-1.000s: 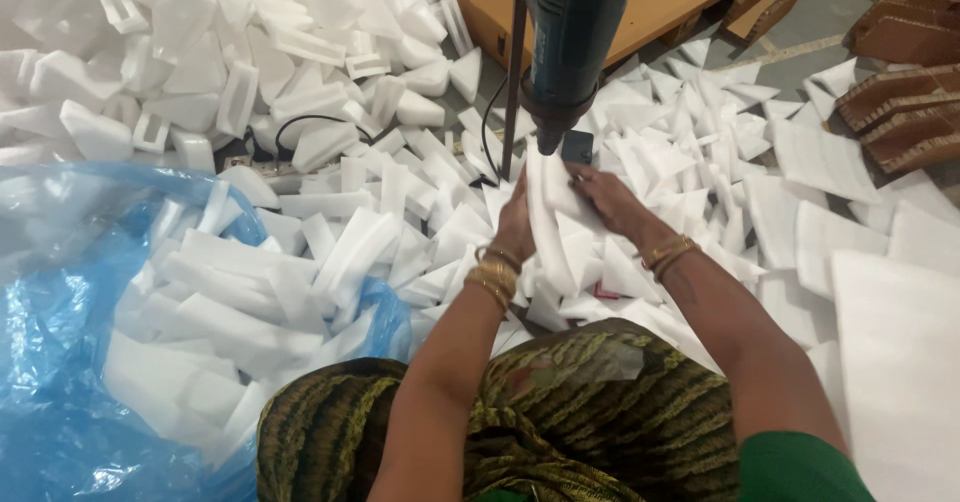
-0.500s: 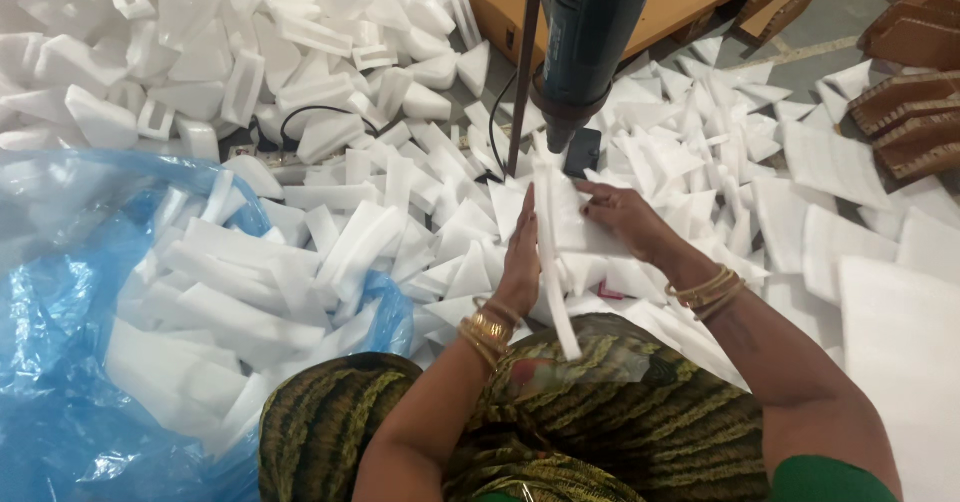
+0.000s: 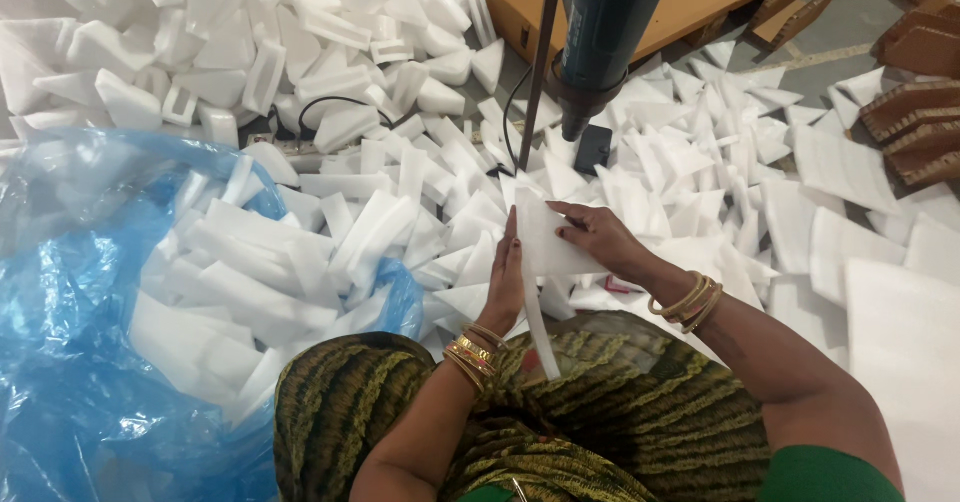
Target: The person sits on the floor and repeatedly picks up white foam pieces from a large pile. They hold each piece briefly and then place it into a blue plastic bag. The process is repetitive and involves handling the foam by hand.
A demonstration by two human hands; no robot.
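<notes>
Head view: both hands, left hand (image 3: 506,282) and right hand (image 3: 598,237), grip a foam piece (image 3: 545,247), its lower strip partly hidden.

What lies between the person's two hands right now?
In the head view, a white foam piece stands between the left hand and right hand, both touching it; a thin foam strip hangs from it.

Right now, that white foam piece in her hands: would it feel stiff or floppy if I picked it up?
Probably light: the foam piece sits between flat fingers of the left hand and right hand. Likely bendy: its thin strip hangs down. Hardly fragile.
</notes>
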